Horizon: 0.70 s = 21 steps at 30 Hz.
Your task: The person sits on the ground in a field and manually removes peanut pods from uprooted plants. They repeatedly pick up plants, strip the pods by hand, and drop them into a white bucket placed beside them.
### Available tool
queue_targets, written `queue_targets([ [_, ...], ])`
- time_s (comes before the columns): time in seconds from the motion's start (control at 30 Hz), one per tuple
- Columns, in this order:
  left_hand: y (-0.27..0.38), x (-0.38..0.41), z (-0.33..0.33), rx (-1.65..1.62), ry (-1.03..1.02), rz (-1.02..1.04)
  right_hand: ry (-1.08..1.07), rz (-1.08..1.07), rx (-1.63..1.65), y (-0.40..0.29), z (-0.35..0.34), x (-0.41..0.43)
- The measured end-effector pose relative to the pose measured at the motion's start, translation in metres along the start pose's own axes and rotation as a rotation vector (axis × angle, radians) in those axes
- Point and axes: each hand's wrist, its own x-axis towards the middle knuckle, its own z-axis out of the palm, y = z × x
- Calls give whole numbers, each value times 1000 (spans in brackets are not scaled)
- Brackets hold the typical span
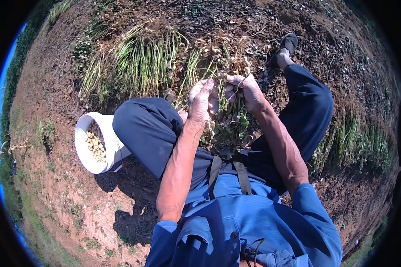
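Note:
A peanut plant [234,113] with green stems and leaves lies between my legs, its roots and pods towards the top. My left hand [202,100] is at the left side of the pods, fingers curled near the thumb; what lies inside them is hidden. My right hand [247,90] grips the plant at its root end, with pods [229,88] showing beside the fingers. The two hands are close together. A white plastic bucket [112,128], tilted in the view, stands beside my left knee with picked peanuts [95,145] inside.
A heap of pulled peanut plants [147,60] lies beyond my left knee, with more plants [357,143] beyond my right leg. Loose pods [209,50] lie past my hands. Bare reddish soil [80,207] and dry leaf litter [320,50] surround me.

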Motion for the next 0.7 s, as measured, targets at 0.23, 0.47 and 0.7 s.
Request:
queue_targets([
  [0.23,-5,0,1,76,-69,15,-233,43,108,9,7,-2],
  [0.47,7,-6,-1,-297,-121,-89,-312,102,333,0,13,-6],
  [0.7,19,-13,8,-134,-21,15,-164,34,66,-8,11,-10],
])
